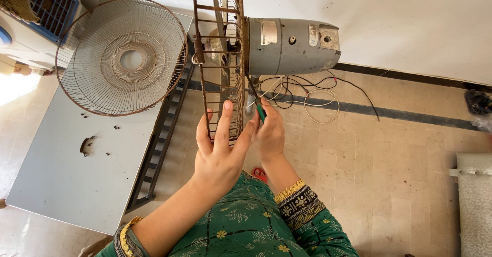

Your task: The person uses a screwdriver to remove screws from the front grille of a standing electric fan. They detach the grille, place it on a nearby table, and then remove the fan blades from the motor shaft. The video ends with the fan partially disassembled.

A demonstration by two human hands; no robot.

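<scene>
Here, seen from above, a person in green patterned sleeves worked at a fan with both hands.

Hidden parts: the rusty rear grille point(221, 57) ran out of the top of the view, so its full round could not be seen; the fan blades behind it were hard to make out.
Left hand: the left hand point(221, 149) was spread open, fingers stretched up and resting flat against the lower bars of the rear grille, gripping nothing.
Right hand: the right hand point(268, 134) was closed around a green-handled screwdriver point(259, 107), just beside the left hand; its fingertips were hidden behind the tool.
Screwdriver: its dark shaft slanted up from the right hand toward the grille's edge, where its tip was lost from sight.
Motor: a grey motor housing point(292, 45) sat just above the right hand, fixed to the grille.
Labels: a pale, worn rectangular plate point(268, 32) lay on the housing's top side, and a smaller square patch point(313, 34) further along; neither was legible.
Wires: loose black and white wires point(307, 95) lay on the tiled floor past the right hand.
Front grille: a round wire front grille point(122, 57) rested on a grey panel point(66, 170), well left of the left hand.
</scene>
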